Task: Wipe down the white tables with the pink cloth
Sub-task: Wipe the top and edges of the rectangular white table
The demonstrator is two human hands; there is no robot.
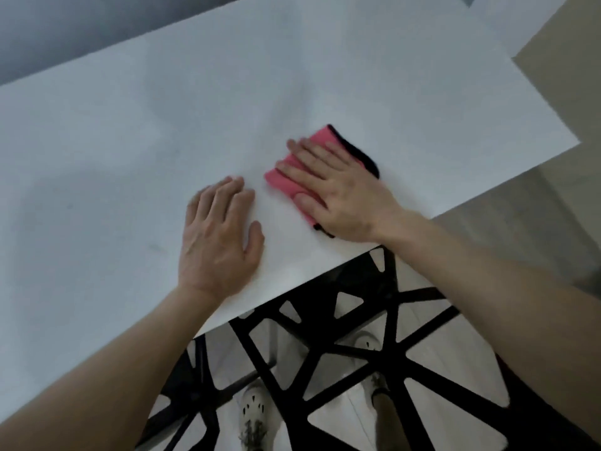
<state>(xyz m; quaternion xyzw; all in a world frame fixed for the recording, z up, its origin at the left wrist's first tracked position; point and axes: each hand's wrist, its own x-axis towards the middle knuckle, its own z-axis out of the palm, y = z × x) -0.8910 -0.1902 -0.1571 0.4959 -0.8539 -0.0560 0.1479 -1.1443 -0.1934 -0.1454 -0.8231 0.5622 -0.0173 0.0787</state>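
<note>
A white table (227,102) fills most of the view, its near edge running diagonally from lower left to right. A folded pink cloth (320,138) with a black trim lies on it near that edge. My right hand (335,187) presses flat on the cloth with straight, spread fingers, covering most of it. My left hand (218,236) rests flat on the bare tabletop a short way left of the cloth, fingers straight, holding nothing.
A black chair (357,353) with a cut-out lattice back stands below the table's near edge, with my feet in white shoes (253,415) seen through it. A second white table (520,24) adjoins at the far right. Pale floor (559,203) lies to the right.
</note>
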